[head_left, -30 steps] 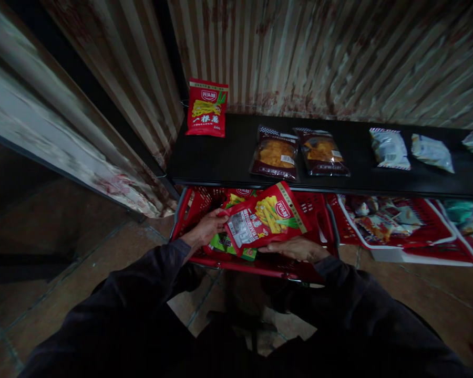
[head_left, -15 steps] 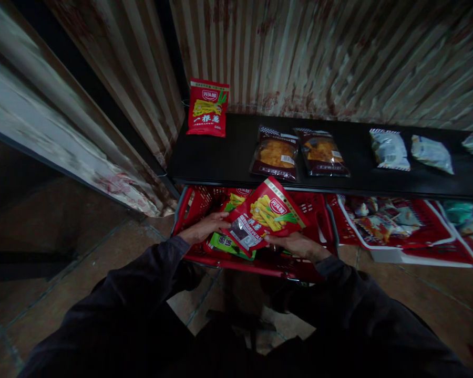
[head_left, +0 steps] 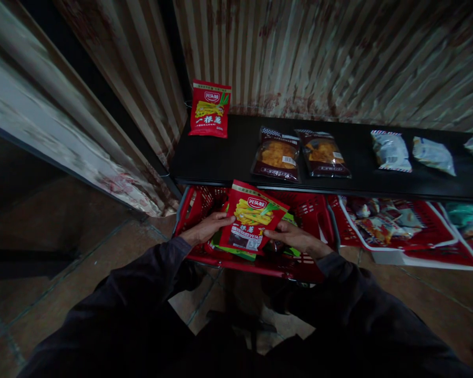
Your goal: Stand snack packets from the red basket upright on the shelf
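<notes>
Packet (head_left: 256, 216), red with yellow sticks printed on its face, is positioned at the centre of the head view, above the open red basket (head_left: 248, 269). Its printed face is turned toward the camera; its top edge slopes down toward 3 o'clock. Left hand (head_left: 207, 229): fingers closed on the packet edge at 9 o'clock. Right hand (head_left: 298, 239): grips the opposite edge at 4 o'clock, thumb on the front face. Directions below are taken from the packet.

- 7 o'clock: green packaging (head_left: 236, 253) inside the basket, partly covered.
- 11 o'clock: matching red bag (head_left: 209, 108) at the end of the black shelf (head_left: 228, 165).
- 1 to 2 o'clock: two brown-trimmed bags (head_left: 278, 155) on the shelf, side by side.
- 3 o'clock: second basket (head_left: 412, 240), containing assorted packs (head_left: 382, 223).
</notes>
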Demonstrator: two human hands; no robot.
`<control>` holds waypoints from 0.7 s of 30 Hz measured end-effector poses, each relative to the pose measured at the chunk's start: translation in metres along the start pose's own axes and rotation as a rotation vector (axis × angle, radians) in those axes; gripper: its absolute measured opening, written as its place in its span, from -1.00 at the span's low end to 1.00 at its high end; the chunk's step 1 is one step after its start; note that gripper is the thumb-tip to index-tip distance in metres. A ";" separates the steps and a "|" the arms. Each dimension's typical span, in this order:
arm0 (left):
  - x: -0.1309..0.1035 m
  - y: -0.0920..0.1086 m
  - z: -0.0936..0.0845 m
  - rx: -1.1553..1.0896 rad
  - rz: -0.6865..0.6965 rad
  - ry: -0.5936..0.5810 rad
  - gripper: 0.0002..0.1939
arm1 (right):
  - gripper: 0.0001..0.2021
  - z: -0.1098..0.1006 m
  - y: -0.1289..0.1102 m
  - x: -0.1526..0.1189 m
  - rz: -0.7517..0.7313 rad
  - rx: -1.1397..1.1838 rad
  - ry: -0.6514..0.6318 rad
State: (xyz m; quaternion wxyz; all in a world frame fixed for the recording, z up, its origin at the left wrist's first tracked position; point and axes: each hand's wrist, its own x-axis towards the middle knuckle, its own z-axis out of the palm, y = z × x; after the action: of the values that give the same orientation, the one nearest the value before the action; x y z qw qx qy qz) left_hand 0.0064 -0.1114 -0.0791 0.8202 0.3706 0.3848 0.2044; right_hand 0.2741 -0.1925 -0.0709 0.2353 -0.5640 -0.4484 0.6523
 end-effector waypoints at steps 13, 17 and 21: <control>0.000 -0.004 0.003 -0.170 0.005 0.068 -0.65 | -0.52 0.008 -0.007 0.006 -0.028 0.217 0.083; -0.002 0.002 0.006 -0.207 0.033 0.079 -0.70 | -0.56 0.012 -0.011 0.005 -0.107 0.266 0.049; -0.003 0.009 0.005 -0.239 0.070 0.109 -0.71 | -0.54 0.014 -0.014 0.004 -0.113 0.244 0.005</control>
State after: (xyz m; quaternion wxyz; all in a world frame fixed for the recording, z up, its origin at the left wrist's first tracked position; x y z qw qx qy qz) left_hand 0.0081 -0.1099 -0.0684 0.8286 0.2719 0.3887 0.2973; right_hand 0.2574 -0.1864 -0.0613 0.3396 -0.5069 -0.3960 0.6862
